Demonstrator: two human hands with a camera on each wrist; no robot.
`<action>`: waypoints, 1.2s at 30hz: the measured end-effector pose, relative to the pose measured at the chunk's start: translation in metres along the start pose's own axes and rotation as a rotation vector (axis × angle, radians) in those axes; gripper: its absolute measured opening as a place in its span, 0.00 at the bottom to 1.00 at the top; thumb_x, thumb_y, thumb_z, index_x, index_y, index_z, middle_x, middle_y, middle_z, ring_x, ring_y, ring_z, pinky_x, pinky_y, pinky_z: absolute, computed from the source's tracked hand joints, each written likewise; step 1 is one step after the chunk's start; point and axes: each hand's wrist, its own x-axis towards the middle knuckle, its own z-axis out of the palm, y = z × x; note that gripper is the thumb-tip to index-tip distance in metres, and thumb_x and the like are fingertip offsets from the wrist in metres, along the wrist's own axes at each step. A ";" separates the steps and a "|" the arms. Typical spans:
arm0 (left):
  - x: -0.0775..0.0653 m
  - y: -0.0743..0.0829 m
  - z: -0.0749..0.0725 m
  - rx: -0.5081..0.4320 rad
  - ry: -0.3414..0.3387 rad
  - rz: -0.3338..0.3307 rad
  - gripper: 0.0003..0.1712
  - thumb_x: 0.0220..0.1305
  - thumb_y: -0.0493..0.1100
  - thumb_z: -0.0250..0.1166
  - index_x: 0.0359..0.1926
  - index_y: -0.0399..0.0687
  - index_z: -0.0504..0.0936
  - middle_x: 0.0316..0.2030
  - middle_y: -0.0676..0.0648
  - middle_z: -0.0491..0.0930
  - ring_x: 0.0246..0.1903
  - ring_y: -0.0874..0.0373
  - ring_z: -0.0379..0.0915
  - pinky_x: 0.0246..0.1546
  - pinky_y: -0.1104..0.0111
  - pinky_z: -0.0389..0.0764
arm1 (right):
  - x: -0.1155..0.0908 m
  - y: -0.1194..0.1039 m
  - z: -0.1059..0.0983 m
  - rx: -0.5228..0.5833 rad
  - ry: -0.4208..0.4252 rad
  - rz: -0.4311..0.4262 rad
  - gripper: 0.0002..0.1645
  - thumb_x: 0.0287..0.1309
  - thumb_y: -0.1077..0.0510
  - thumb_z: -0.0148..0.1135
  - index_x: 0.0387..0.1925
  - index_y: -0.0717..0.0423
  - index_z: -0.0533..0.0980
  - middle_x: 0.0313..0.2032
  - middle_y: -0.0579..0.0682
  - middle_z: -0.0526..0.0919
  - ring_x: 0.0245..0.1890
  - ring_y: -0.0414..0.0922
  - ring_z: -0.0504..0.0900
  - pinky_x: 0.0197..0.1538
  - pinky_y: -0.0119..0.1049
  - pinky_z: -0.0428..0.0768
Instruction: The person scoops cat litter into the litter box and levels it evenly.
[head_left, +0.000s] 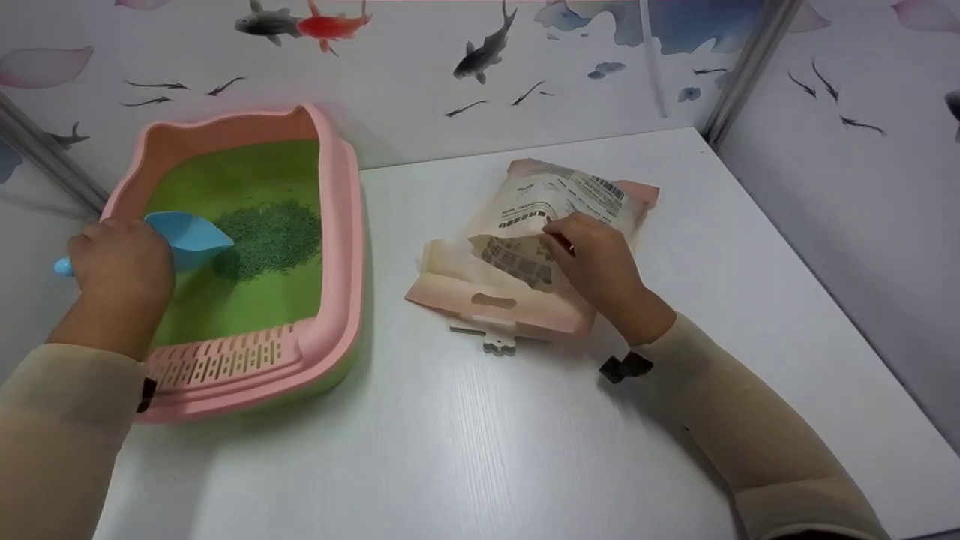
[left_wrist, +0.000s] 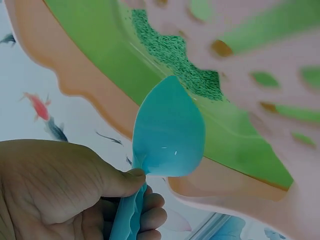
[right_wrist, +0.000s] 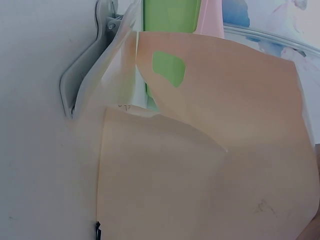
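Note:
My left hand (head_left: 124, 281) grips the handle of a light blue scoop (head_left: 196, 241) at the left side of a pink and green litter box (head_left: 346, 262). In the left wrist view, the bowl of the scoop (left_wrist: 170, 132) looks bare, and the thumb lies along its handle. Dark green litter pellets (head_left: 276, 238) are heaped on the box floor, by the scoop's tip. My right hand (head_left: 600, 262) pinches the torn opening of a pale pink printed bag (head_left: 525, 199) lying on the table. From the right wrist, the bag (right_wrist: 200, 165) hides the fingers; its contents cannot be seen.
A grey metal clip (head_left: 499, 345) lies partly under the bag's near flap, which has a cut-out handle hole. A slotted pink step (head_left: 225, 356) forms the box's front. White panels (head_left: 420, 82) with painted fish stand behind the white table (head_left: 450, 450).

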 end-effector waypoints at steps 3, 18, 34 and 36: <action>-0.002 0.003 -0.001 -0.041 0.010 -0.003 0.20 0.68 0.27 0.56 0.52 0.09 0.65 0.40 0.18 0.68 0.42 0.24 0.67 0.51 0.34 0.74 | -0.001 0.000 0.000 0.002 0.000 0.002 0.10 0.69 0.58 0.67 0.46 0.61 0.86 0.41 0.55 0.89 0.36 0.47 0.83 0.38 0.38 0.82; -0.024 0.017 -0.001 -0.233 0.116 -0.044 0.22 0.73 0.29 0.48 0.57 0.07 0.60 0.46 0.15 0.65 0.47 0.20 0.64 0.51 0.31 0.71 | 0.000 0.002 0.002 0.011 0.013 -0.016 0.10 0.68 0.57 0.68 0.45 0.60 0.86 0.39 0.54 0.88 0.34 0.46 0.81 0.36 0.37 0.80; -0.049 0.054 -0.011 -0.345 0.207 0.026 0.19 0.69 0.27 0.46 0.53 0.10 0.62 0.44 0.19 0.65 0.48 0.25 0.61 0.59 0.34 0.67 | 0.000 0.003 0.000 0.023 0.003 0.002 0.11 0.69 0.56 0.67 0.46 0.60 0.86 0.39 0.54 0.89 0.35 0.46 0.81 0.37 0.36 0.80; -0.052 0.059 -0.012 -0.374 0.217 0.023 0.18 0.70 0.27 0.46 0.53 0.11 0.63 0.44 0.21 0.65 0.48 0.27 0.61 0.57 0.34 0.68 | 0.001 0.003 0.000 0.023 0.003 -0.001 0.11 0.69 0.56 0.67 0.46 0.60 0.86 0.39 0.54 0.89 0.35 0.46 0.81 0.37 0.36 0.80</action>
